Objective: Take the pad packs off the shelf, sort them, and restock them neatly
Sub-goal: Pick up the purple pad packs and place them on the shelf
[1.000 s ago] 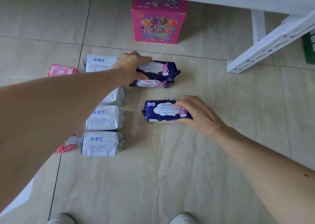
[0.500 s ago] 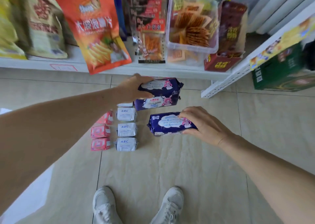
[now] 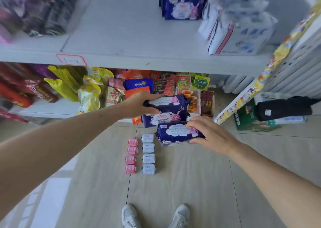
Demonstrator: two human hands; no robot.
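Left hand (image 3: 139, 104) grips two stacked purple pad packs (image 3: 165, 111), right hand (image 3: 210, 134) grips a single purple pack (image 3: 178, 134), both held in the air below the white shelf (image 3: 121, 36). Under shelf: snack bags (image 3: 90, 92); on floor pink packs (image 3: 131, 155) & white ABC packs (image 3: 148, 154) in 2 rows

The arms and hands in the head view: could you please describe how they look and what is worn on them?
Both forearms are bare, with no sleeves showing. The left hand and right hand wear no gloves, and no rings, watch or bracelets are visible. A small dark mole marks the left forearm.
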